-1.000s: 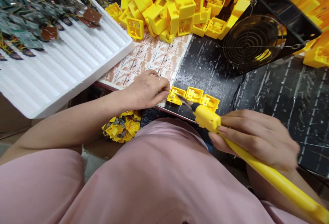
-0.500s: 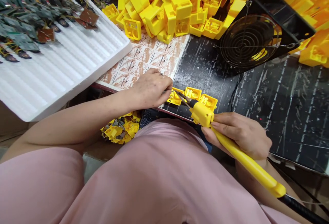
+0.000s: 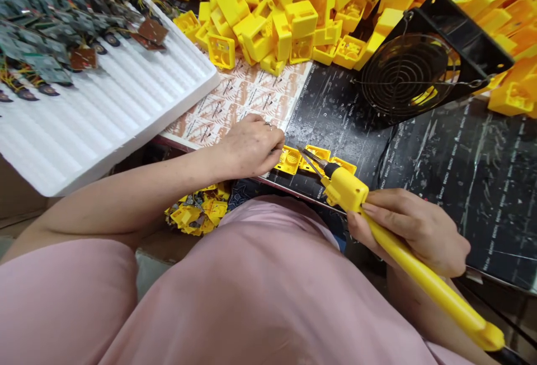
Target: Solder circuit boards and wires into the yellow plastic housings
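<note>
My left hand [image 3: 254, 146], a ring on one finger, is closed at the left end of a short row of open yellow plastic cases. Its fingertips are by the nearest case [image 3: 289, 160]; what they pinch is hidden. My right hand [image 3: 415, 231] grips a yellow soldering iron [image 3: 348, 189] with a thin feed tube beside its dark tip. That tip hovers around the second case [image 3: 314, 154], and I cannot tell whether it touches. The iron's head partly covers the third case [image 3: 344, 165].
A heap of yellow cases [image 3: 262, 27] lies along the back. A black fan [image 3: 409, 74] with a wire guard stands at back right. At left, a white foam tray [image 3: 126, 124] bears many circuit boards [image 3: 46, 29]. More yellow parts [image 3: 197, 211] sit below the table edge.
The soldering iron and my right hand have moved right and slightly toward me, drawing the tip off the nearest case. My left hand stays by the row.
</note>
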Motion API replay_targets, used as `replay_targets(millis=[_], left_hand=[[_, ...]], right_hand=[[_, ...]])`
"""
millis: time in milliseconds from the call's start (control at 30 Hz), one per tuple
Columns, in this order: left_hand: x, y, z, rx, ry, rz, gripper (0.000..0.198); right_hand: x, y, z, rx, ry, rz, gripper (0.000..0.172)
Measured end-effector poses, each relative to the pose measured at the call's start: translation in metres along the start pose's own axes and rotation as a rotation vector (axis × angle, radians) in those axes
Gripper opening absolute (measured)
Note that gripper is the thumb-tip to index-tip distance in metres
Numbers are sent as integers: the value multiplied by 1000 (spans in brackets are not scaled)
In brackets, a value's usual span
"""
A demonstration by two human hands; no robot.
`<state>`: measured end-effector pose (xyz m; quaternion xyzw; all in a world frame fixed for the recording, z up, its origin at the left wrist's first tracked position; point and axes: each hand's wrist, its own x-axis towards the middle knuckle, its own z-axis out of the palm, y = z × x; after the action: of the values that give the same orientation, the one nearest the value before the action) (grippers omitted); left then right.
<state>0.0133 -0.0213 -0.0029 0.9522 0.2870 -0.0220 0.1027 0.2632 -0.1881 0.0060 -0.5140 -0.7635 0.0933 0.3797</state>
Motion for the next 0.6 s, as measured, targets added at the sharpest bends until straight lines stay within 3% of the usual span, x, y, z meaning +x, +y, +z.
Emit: replay_targets(millis=[67,167,267,367,500,600], left_hand=[[0,0,0,-5,-4,2,33],[1,0,0,-21,11,2,30],[0,0,1,-55,29,-24,28],[-6,-3,1,-228,44,-101,29],[-16,-13,3,-698,64,-220,47],[-20,-20,7,-856,102,-281,38]], right_hand=[[-2,1,2,26,50,-18,4],[-3,-3,8,28,124,-10,38],[-4,-12,18,-39,255,108,70],[-6,-14,25,-24,318,155,70],[-10,-4,27,-13,304,145,68],[-10,4,25,-43,342,68,66]])
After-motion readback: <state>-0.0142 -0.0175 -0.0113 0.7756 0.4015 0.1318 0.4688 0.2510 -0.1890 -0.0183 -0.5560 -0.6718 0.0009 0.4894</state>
